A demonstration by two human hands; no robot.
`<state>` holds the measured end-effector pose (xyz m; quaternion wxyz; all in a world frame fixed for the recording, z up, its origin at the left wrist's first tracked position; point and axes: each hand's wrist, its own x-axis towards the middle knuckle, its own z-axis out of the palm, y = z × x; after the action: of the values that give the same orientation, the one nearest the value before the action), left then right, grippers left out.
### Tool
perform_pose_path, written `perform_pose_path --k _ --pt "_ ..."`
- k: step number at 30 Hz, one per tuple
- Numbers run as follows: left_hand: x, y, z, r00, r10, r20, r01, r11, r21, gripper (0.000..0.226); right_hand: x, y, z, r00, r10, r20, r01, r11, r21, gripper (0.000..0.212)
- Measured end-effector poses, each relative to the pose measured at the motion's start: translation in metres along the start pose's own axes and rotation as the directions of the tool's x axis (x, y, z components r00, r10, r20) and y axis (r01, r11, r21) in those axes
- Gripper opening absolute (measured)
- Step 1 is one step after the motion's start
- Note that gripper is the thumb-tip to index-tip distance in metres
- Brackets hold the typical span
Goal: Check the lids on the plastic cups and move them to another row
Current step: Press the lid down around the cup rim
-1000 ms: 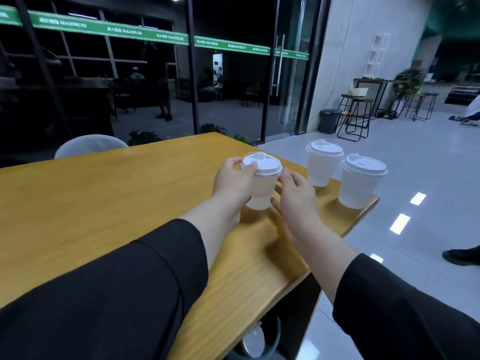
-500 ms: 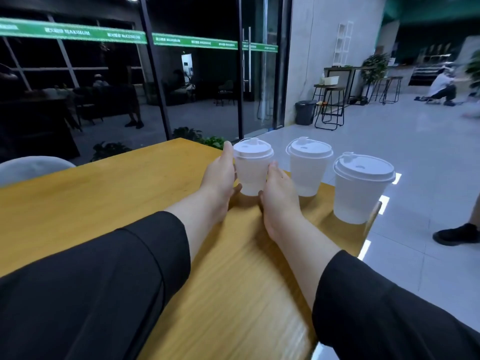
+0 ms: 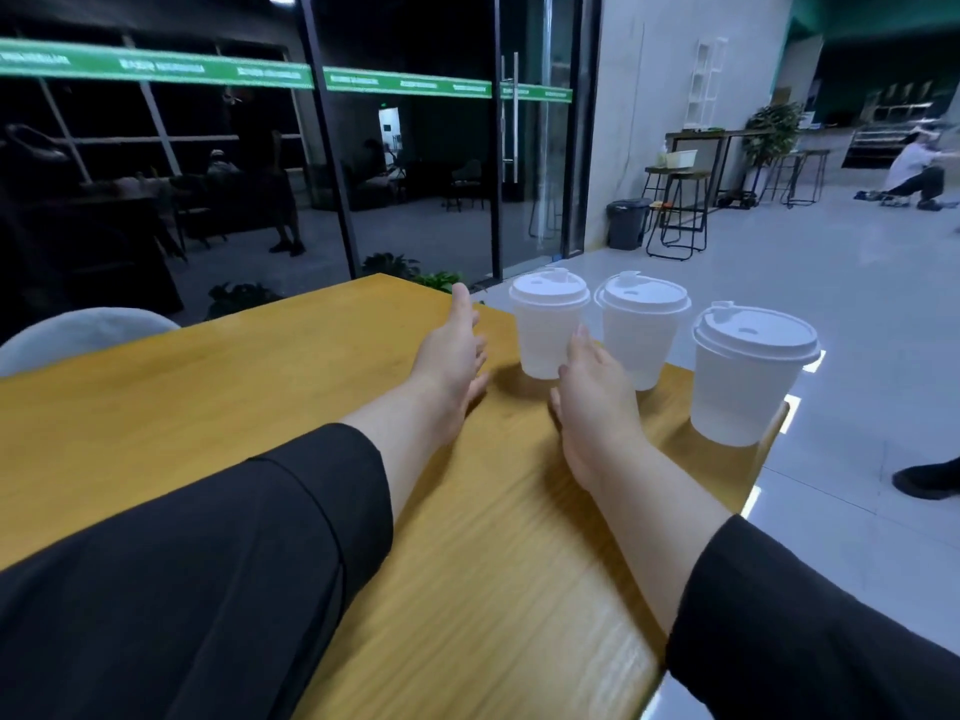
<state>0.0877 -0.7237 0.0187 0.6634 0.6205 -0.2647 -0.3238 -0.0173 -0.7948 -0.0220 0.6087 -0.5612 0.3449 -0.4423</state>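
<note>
Three white lidded plastic cups stand in a row near the far right edge of the wooden table [image 3: 260, 407]: the left cup [image 3: 546, 324], the middle cup [image 3: 640, 330] and the right cup [image 3: 748, 376]. All lids sit flat on the rims. My left hand [image 3: 452, 350] hovers open to the left of the left cup, apart from it, fingers straight. In front of the left and middle cups is my right hand [image 3: 592, 387], open, its fingertips close to the left cup's lower side; contact cannot be told.
The table's right edge runs just past the right cup, with shiny floor below. A pale chair back [image 3: 83, 335] stands at the table's far left. A shoe [image 3: 930, 478] of another person is on the floor to the right. Stools and a bin stand farther back.
Both hands held the left cup and set it beside the other two; now they have let go, the left hand drawn away to the left, the right hand opened.
</note>
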Motion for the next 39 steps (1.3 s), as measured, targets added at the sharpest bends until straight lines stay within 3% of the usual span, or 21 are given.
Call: perform_pose_path --k 3,6,10,13,16,19,24,27,30,32,34,37,39 --pt "-0.029 -0.001 -0.044 0.996 0.022 -0.084 -0.017 0.998 0.055 0.073 -0.025 -0.008 -0.003 0.996 0.06 0.07 -0.058 0.998 -0.036 0.038" --pt "-0.066 -0.002 -0.102 0.98 0.038 -0.196 -0.012 0.991 0.131 0.072 -0.063 -0.022 0.011 0.988 -0.002 0.153 0.037 0.973 -0.228 0.039" --pt "-0.152 0.011 -0.199 0.904 0.148 -0.402 -0.059 0.973 0.225 0.028 -0.134 -0.042 0.077 0.914 0.018 0.405 0.105 0.955 -0.278 0.056" --pt "-0.239 0.025 -0.273 0.792 0.209 -0.573 -0.054 0.96 0.276 0.025 -0.21 -0.062 0.146 0.795 -0.049 0.605 0.246 0.937 -0.247 0.047" --pt "-0.338 0.032 -0.337 0.663 0.278 -0.695 0.015 0.924 0.383 0.019 -0.299 -0.073 0.211 0.629 -0.11 0.77 0.355 0.922 -0.158 0.041" --pt "-0.443 0.032 -0.388 0.513 0.331 -0.792 0.156 0.871 0.465 0.036 -0.391 -0.07 0.268 0.49 -0.088 0.867 0.292 0.954 -0.068 0.038" --pt "-0.585 0.011 -0.432 0.291 0.381 -0.877 0.253 0.854 0.455 0.024 -0.534 -0.051 0.335 0.354 -0.046 0.934 0.212 0.977 -0.032 0.039" --pt "-0.634 -0.004 -0.435 0.133 0.452 -0.882 0.163 0.868 0.469 0.029 -0.6 -0.041 0.359 0.279 -0.036 0.96 0.183 0.983 -0.017 0.039" --pt "-0.659 -0.009 -0.433 -0.018 0.428 -0.904 0.063 0.902 0.426 0.027 -0.645 -0.034 0.377 0.198 -0.028 0.98 0.14 0.99 0.0 0.043" --pt "-0.661 -0.012 -0.431 -0.036 0.369 -0.929 0.032 0.929 0.368 0.011 -0.664 -0.032 0.387 0.155 -0.01 0.988 0.092 0.996 -0.004 0.048" --pt "-0.655 -0.017 -0.433 0.014 0.337 -0.941 0.068 0.939 0.337 0.029 -0.676 -0.029 0.395 0.128 0.0 0.992 0.02 1.0 -0.003 0.051" --pt "-0.646 -0.018 -0.443 0.05 0.31 -0.95 0.056 0.948 0.312 0.064 -0.684 -0.031 0.398 0.121 -0.001 0.993 -0.09 0.996 0.012 0.034" --pt "-0.643 -0.014 -0.452 0.071 0.27 -0.96 0.05 0.961 0.273 0.068 -0.683 -0.03 0.398 0.116 0.01 0.993 -0.153 0.988 0.008 0.027"
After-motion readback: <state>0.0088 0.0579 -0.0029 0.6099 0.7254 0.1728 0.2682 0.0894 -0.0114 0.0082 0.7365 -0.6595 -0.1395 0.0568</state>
